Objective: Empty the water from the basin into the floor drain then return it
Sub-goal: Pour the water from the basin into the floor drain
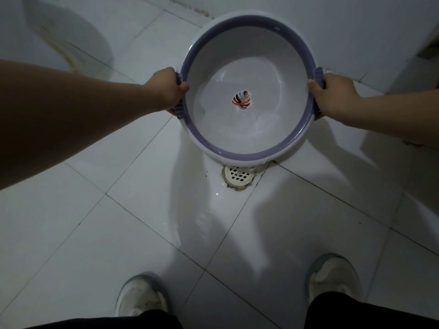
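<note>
**While the basin hangs over the floor drain: both hands on the handles**

Since the camera looks down from the head, the closest stuff is a pair of feet: a white left sneaker (pixel 140 296) well below the left hand and a white right sneaker (pixel 332 279) well below the right hand, with dark trouser legs (pixel 356 312) at the bottom edge.

Further out, roughly between the hands but nearer the person, there's a shiny wet patch (pixel 206 219) on the white floor tiles (pixel 71 222). Just past that is the round white floor drain (pixel 238 177) with its grid of holes, set where the tile lines meet.

Right above the drain in the view is the near rim of the basin (pixel 237 48), white with a purple band round the top. It's held up off the floor between the two hands. A bit of water (pixel 249 129) sits against the near inside wall, and there's a small red-and-dark print (pixel 241 100) in the middle of the bottom.

The left hand (pixel 166 87) is curled round the purple left handle (pixel 178 110), thumb over the rim. The right hand (pixel 335 96) grips the right handle (pixel 318 74) the same way.

Beyond the left hand there's a white toilet base (pixel 66 39), kinda blurry. Past the basin the tiled wall (pixel 332 24) starts.
</note>
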